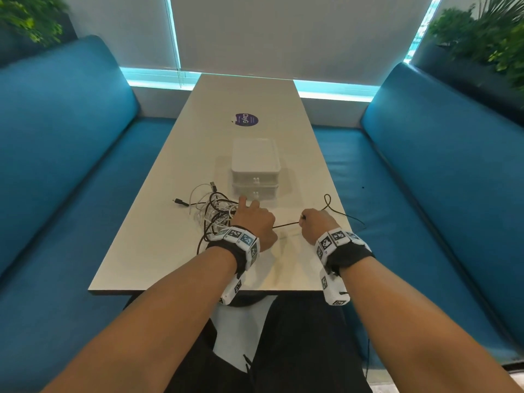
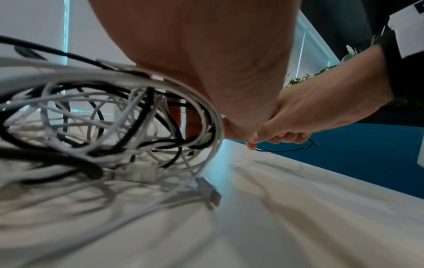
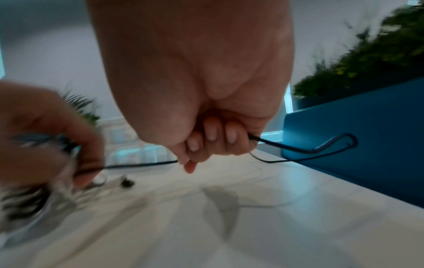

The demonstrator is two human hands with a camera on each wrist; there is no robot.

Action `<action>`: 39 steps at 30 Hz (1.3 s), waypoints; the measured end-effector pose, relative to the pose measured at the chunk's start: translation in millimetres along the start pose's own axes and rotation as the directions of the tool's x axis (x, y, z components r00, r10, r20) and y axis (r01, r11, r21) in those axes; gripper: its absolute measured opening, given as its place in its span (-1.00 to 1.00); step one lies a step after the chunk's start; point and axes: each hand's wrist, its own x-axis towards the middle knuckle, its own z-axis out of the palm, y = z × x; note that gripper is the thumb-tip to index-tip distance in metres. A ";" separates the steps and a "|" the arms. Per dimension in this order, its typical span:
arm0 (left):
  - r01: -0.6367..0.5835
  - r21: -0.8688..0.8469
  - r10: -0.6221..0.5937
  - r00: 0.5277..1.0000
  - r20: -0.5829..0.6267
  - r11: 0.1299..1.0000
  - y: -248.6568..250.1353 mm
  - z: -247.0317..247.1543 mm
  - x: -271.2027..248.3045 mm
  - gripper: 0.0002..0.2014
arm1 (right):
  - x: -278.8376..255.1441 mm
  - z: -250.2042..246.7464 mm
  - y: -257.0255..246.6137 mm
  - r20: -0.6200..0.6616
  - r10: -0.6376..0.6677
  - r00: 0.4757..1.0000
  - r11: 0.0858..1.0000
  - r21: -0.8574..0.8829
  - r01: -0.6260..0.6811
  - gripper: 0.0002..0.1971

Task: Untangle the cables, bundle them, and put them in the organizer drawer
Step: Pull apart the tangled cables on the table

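early going: the cable tangle (image 1: 215,214) lies on the surface (image 1: 170,265) between the near edge and the organizer (image 1: 255,165), whose drawers are closed. the right hand (image 1: 317,222) is fisted round one black cable (image 1: 286,224) stretched from the tangle. the left hand (image 1: 252,219) rests on the tangle; whether it grips i cannot tell. nothing is bundled or stowed.

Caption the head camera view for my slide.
The left hand holds the cable tangle while the right hand grips a black cable leading out of it.
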 end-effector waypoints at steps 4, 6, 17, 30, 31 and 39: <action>-0.080 0.015 0.081 0.995 -0.050 0.997 0.9 2.6 2.5 -0.75 | -9.3 9.9 -15.0 0.070 -0.172 0.983 0.985 0.037 0.170 -0.68; -0.133 0.018 0.134 0.987 -0.094 0.991 -2.1 4.1 3.3 -0.75 | -11.5 9.7 -23.7 0.128 -0.281 0.951 0.960 0.042 0.278 -0.69; -0.155 -0.190 0.131 0.982 -0.137 0.969 -22.4 11.1 3.1 -0.70 | -10.5 1.0 -23.1 0.088 -0.324 0.942 0.930 0.210 0.301 -0.71; -0.093 -0.016 0.094 0.995 0.033 0.995 -29.0 0.1 -2.8 -0.88 | 1.2 -0.8 -16.3 0.035 -0.101 0.994 0.964 0.252 0.089 -0.65; -0.110 -0.016 0.110 0.994 0.020 0.994 -29.8 1.2 -3.5 -0.85 | 1.8 -2.4 -15.6 0.041 -0.090 0.995 0.965 0.251 0.077 -0.65; -0.155 -0.031 0.155 0.988 -0.004 0.987 -37.8 7.5 -7.3 -0.60 | 2.3 -8.9 -9.2 -0.008 0.006 1.000 0.980 0.200 -0.004 -0.71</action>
